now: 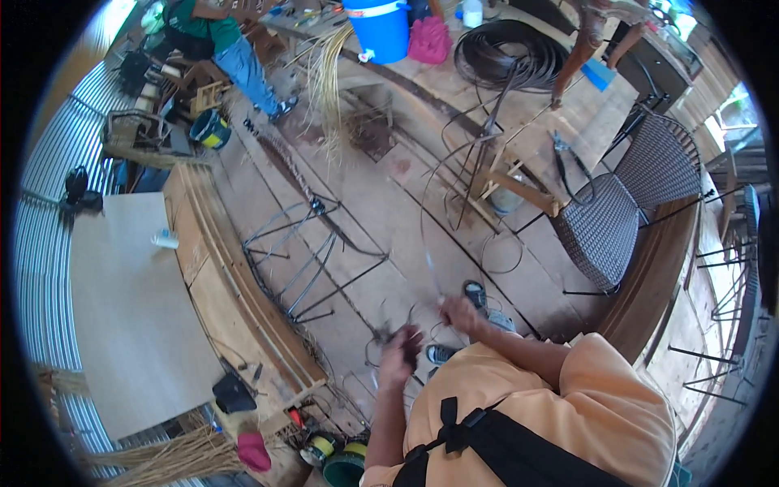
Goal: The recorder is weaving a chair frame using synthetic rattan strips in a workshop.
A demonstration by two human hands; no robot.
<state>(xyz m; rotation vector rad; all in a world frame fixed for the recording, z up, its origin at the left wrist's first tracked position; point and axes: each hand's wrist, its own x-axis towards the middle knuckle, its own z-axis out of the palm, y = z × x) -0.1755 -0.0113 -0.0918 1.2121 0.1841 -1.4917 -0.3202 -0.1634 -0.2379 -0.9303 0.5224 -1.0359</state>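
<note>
In front of my body, low in the view, my right hand (460,313) is closed around the end of a thin strand (423,231). That strand curves up toward a large coil of dark strip (513,58) on the workbench. My left hand (401,354) is a little lower and to the left, with its fingers curled in. Short dark loops show beside it, but blur hides what it grips. On the floor ahead stands a black metal frame (312,243) with thin legs, and a long dark woven piece (286,166) lies beyond it.
A woven chair (604,227) stands to the right, by a wooden workbench (596,109) carrying cutters (560,154). A blue water container (378,32) and pale fibre strands (326,81) are ahead. A low table (134,316) stands left. Another person (231,57) bends at far left.
</note>
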